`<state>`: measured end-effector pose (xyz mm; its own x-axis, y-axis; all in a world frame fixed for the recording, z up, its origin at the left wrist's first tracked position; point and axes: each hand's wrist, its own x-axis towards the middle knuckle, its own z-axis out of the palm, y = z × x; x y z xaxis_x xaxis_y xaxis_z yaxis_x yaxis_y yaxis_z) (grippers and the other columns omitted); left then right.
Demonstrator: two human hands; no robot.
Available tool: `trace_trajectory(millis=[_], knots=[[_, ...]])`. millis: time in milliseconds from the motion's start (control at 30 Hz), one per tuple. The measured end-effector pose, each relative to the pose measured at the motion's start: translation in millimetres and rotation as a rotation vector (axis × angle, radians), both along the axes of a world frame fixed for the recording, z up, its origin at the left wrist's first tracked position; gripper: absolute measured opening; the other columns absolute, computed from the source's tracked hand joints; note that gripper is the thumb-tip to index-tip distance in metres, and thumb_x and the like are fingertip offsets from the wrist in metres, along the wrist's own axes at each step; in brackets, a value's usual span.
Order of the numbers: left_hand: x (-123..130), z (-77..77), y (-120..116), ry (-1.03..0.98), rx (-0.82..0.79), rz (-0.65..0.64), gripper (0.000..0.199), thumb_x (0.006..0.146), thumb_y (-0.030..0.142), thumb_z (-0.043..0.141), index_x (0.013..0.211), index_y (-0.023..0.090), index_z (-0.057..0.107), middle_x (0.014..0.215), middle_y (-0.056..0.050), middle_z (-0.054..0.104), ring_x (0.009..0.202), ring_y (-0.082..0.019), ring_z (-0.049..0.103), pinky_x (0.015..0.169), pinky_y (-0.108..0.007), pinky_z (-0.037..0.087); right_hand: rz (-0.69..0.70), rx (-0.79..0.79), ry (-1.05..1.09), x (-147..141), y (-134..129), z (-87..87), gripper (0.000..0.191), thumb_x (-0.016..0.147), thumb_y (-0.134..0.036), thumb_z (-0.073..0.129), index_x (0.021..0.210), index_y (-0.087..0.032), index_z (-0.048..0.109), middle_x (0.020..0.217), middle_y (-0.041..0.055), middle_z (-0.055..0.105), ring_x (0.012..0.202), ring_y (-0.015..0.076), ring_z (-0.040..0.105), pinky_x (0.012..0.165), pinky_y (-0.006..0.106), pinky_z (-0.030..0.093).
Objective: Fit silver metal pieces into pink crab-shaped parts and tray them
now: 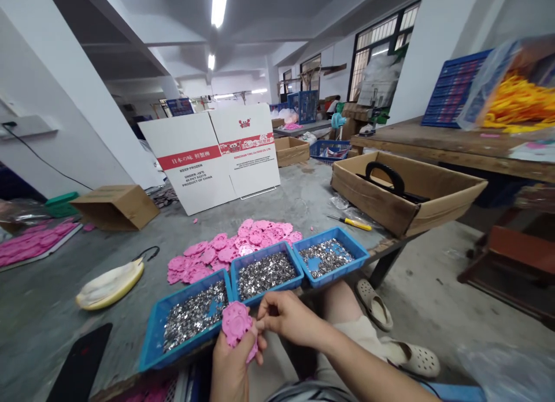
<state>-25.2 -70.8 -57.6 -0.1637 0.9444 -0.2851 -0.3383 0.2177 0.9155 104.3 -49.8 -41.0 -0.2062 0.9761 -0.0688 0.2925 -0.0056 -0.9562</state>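
Blue trays (342,270) stand before a gap between white carton (197,185) and open brown box (368,202).

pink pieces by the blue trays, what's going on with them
The left hand holds a pink piece near the edge of the table, while the right hand has its fingertips together at the piece's side. Three blue trays of small silvery parts sit in a row at the edge, with a heap of pink pieces behind them.

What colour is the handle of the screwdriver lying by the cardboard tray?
The screwdriver's handle is yellow, seen in the head view.
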Motion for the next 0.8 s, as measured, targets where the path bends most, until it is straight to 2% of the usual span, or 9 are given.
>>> trace_trajectory(millis=[133,367,467,533,633,700,800], knots=[[0.8,-1.0,1.3,0.047,0.066,0.074,0.058,0.048,0.031,0.085,0.097,0.013,0.058,0.059,-0.001,0.066,0.040,-0.012,0.054,0.033,-0.018,0.037,-0.028,-0.018,0.023,-3.3,0.9,-6.0,0.014,0.071,-0.013,0.068,0.062,-0.017,0.058,0.059,-0.0059,0.053,0.059,0.0092,0.045,0.057,0.021,0.033],[-1.1,-5.1,3.6,0.042,0.074,0.076,0.056,0.051,0.031,0.086,0.096,0.012,0.059,0.058,-0.001,0.066,0.042,-0.012,0.056,0.034,-0.018,0.039,-0.008,0.059,0.022,-6.9,6.5,-13.7,0.013,0.073,-0.011,0.063,0.063,-0.018,0.057,0.063,-0.0043,0.053,0.063,0.0113,0.047,0.060,0.024,0.033],[2.0,6.3,6.7,0.011,0.034,-0.012,0.050,0.054,0.031,0.085,0.092,0.013,0.058,0.055,0.001,0.063,0.043,-0.012,0.056,0.036,-0.018,0.040,-0.002,0.159,0.040,-0.7,10.1,-12.6,0.015,0.075,-0.011,0.060,0.063,-0.019,0.056,0.071,-0.0013,0.056,0.070,0.0134,0.052,0.066,0.026,0.039],[4.7,19.0,10.5,-0.057,0.007,-0.101,0.047,0.058,0.033,0.084,0.093,0.015,0.058,0.059,0.001,0.064,0.047,-0.014,0.060,0.036,-0.019,0.040,0.015,0.251,0.117,8.4,11.8,-6.5,0.017,0.078,-0.011,0.058,0.063,-0.019,0.056,0.083,0.0028,0.059,0.082,0.0161,0.057,0.078,0.030,0.044],[7.9,34.8,21.5,-0.216,-0.012,-0.270,0.043,0.070,0.052,0.071,0.086,0.015,0.057,0.065,-0.003,0.066,0.050,-0.017,0.063,0.035,-0.022,0.040,-0.044,0.336,0.165,25.1,17.8,7.5,0.014,0.081,-0.017,0.059,0.067,-0.019,0.060,0.102,0.0072,0.059,0.098,0.0193,0.058,0.089,0.036,0.044],[9.6,38.9,29.0,-0.265,0.012,-0.325,0.047,0.078,0.061,0.059,0.085,0.015,0.057,0.066,-0.005,0.066,0.050,-0.018,0.063,0.035,-0.023,0.041,-0.071,0.356,0.118,33.5,23.2,15.6,0.013,0.082,-0.021,0.062,0.069,-0.020,0.061,0.108,0.0083,0.059,0.107,0.0214,0.057,0.094,0.039,0.043],[12.7,37.6,33.4,-0.284,0.072,-0.356,0.055,0.081,0.069,0.051,0.088,0.015,0.058,0.066,-0.006,0.066,0.051,-0.018,0.063,0.035,-0.023,0.041,-0.060,0.372,0.050,37.7,25.1,22.9,0.015,0.083,-0.022,0.061,0.069,-0.019,0.062,0.112,0.0096,0.059,0.113,0.0232,0.055,0.097,0.041,0.043]])
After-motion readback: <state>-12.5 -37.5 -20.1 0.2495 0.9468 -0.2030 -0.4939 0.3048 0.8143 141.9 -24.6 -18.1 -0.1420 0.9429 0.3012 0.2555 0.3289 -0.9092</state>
